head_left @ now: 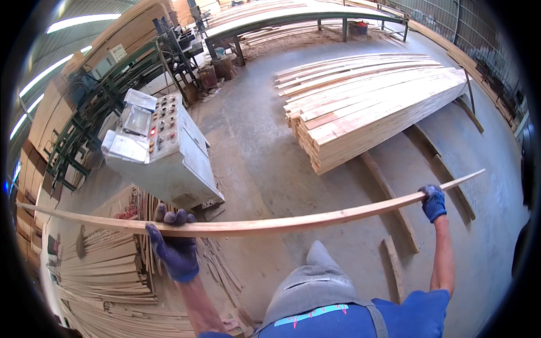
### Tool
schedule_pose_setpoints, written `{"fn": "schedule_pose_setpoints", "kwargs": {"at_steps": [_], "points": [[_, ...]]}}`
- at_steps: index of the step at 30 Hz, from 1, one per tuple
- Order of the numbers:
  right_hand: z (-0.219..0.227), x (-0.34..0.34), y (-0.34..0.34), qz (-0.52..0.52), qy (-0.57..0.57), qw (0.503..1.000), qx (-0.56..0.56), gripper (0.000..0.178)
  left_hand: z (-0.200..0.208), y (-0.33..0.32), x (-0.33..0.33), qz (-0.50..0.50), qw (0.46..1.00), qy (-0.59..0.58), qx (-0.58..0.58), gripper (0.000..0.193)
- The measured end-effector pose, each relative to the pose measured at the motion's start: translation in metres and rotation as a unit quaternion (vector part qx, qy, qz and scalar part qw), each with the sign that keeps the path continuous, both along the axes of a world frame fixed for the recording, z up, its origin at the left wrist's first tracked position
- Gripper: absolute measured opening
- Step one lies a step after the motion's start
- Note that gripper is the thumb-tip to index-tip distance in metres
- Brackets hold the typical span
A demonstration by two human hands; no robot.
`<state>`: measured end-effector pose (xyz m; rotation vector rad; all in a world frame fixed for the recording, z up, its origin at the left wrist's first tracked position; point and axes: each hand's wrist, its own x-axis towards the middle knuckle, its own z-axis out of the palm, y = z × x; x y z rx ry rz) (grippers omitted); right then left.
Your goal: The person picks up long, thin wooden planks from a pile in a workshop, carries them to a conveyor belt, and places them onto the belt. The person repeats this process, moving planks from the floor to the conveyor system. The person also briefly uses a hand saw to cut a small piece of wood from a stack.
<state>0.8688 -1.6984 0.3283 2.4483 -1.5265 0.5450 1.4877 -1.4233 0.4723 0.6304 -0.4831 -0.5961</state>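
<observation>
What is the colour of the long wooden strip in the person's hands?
The wooden strip is pale tan, seen best in the head view.

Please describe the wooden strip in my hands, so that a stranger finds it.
Find the control console at left. Below it, a long wooden strip crosses the picture, held by left hand and right hand. Unlike the stacked boards, it is lifted alone.

Head-worn fisheye; faces down, forward; wooden strip near; timber stack farther
</observation>
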Motion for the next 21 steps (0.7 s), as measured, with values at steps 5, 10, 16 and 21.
{"fn": "schedule_pose_setpoints", "kwargs": {"at_steps": [5,10,16,21], "points": [[0.009,0.103,-0.158,0.001,-0.024,0.999,0.022,0.015,0.006,-0.163,0.103,0.026,0.999,-0.013,0.021,0.051],[0.022,0.205,-0.330,0.017,-0.022,0.999,0.036,0.014,0.020,-0.325,0.209,0.014,1.000,-0.018,0.021,0.052],[0.040,0.329,-0.481,-0.030,0.001,1.000,0.001,0.043,0.023,-0.511,0.332,-0.043,0.999,-0.002,-0.007,0.052],[0.097,0.603,-0.571,0.197,-0.086,0.976,-0.037,0.060,-0.009,-0.679,0.426,-0.060,0.998,0.021,-0.003,0.051]]}}
